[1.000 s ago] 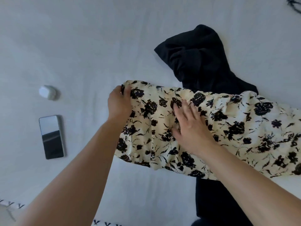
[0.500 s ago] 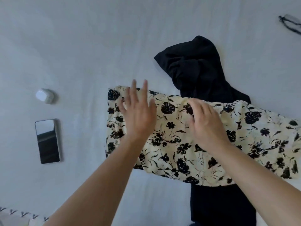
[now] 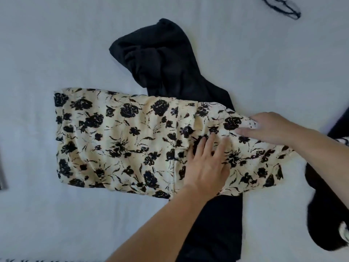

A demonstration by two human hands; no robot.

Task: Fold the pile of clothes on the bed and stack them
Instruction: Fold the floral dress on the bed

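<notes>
A cream garment with black flowers (image 3: 120,137) lies flat across the white bed (image 3: 56,44), running left to right. My left hand (image 3: 207,163) presses on its right half with straight, spread fingers. My right hand (image 3: 272,129) grips the garment's upper right edge, fabric bunched between thumb and fingers. A crumpled black garment (image 3: 162,59) lies under the floral one, sticking out behind it and also in front of it, by my left forearm.
Another dark piece of clothing (image 3: 324,214) lies at the right edge. Black-rimmed glasses (image 3: 279,8) rest at the far right of the bed. A phone's edge (image 3: 2,176) shows at the far left.
My left hand slid from the garment's left end to its right half. My right hand moved right and took hold of the upper right edge. The left part now lies smooth.
</notes>
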